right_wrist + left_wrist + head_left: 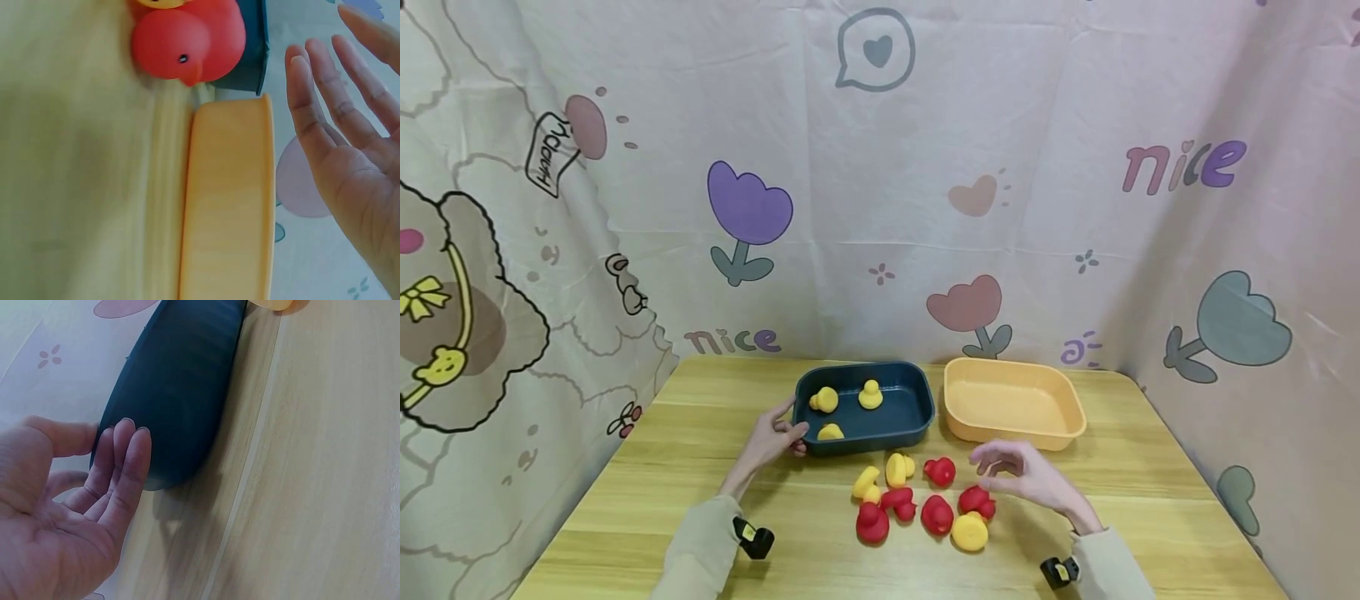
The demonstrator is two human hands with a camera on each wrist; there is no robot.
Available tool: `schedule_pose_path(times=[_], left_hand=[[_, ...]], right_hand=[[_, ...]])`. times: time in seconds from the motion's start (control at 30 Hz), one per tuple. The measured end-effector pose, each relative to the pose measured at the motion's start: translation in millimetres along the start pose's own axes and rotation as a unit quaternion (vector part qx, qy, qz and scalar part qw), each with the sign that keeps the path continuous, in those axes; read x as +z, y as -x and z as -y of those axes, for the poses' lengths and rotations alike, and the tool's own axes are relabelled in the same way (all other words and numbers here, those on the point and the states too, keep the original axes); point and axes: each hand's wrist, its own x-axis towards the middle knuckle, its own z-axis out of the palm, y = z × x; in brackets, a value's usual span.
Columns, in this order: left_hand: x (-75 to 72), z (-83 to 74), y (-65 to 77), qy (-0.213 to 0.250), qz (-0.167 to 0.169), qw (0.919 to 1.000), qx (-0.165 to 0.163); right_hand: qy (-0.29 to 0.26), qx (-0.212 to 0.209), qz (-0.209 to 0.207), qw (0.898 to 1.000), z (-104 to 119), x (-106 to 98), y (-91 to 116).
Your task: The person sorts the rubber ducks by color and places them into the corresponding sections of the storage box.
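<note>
My left hand (775, 434) pinches the left end of a dark blue plastic bin (863, 444), thumb at the rim and fingers against the outer wall (169, 406). Inside the bin are three yellow rubber ducks (871, 395). With fingers apart and nothing in its grasp, my right hand (1026, 475) hovers just right of a red rubber duck (977, 501). Several red ducks (937, 515) and three yellow ones, one of them a yellow duck (970, 532) at the front, lie loosely grouped on the table between my hands.
A light orange bin (1013, 400) with nothing in it stands right of the blue one, beyond my right hand. The wooden table (647, 492) ends at a patterned cloth (865, 208) hanging at the back and sides.
</note>
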Motion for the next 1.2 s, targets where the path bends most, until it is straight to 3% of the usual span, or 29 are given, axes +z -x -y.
schedule_pose_path(times=[0.47,0.87,1.2], left_hand=[[0.6,0.4,0.1,-0.005,-0.001,1.0,0.003],[-0.4,1.4,-0.7,-0.008,-0.002,1.0,0.001],[-0.4,2.3,-1.4,-0.004,0.002,1.0,0.006]], right_hand=[[-0.019,-0.004,0.061,0.998,-13.3,3.0,19.3],[-0.02,0.054,0.103,0.993,-13.2,6.9,18.5],[-0.038,0.033,0.165,0.985,-10.8,10.4,15.2]])
